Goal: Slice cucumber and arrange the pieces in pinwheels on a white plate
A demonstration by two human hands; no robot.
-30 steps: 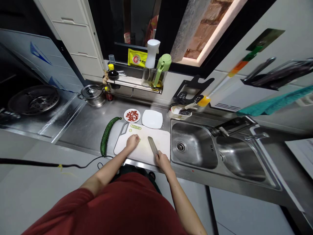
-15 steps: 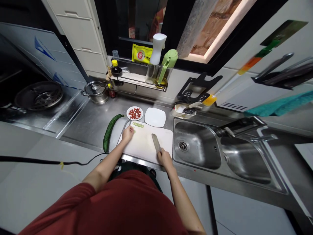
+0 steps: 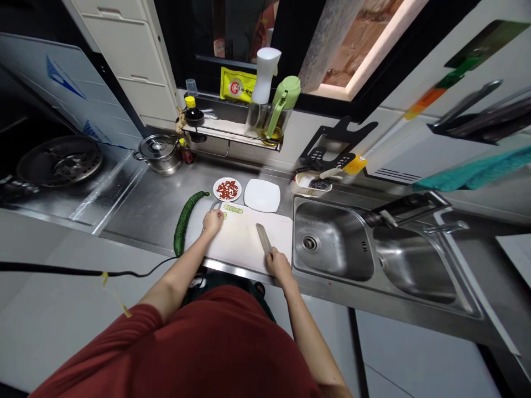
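Left hand (image 3: pixel 213 222) had slid to the cutting board (image 3: pixel 236 237)'s left end by cucumber slices (image 3: pixel 233 209); couldn't tell if its fingers pinched one. Right hand (image 3: pixel 280 264) had fingers clamped on a knife (image 3: pixel 263 237). Red-bits dish (image 3: pixel 215 191) and white plate (image 3: pixel 262 195) sat behind, whole cucumber (image 3: pixel 186 224) left, sink (image 3: pixel 332 249) right.

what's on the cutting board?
A row of slices near its far edge, at least one more slice by the left hand. Anything under that hand or the knife is covered.
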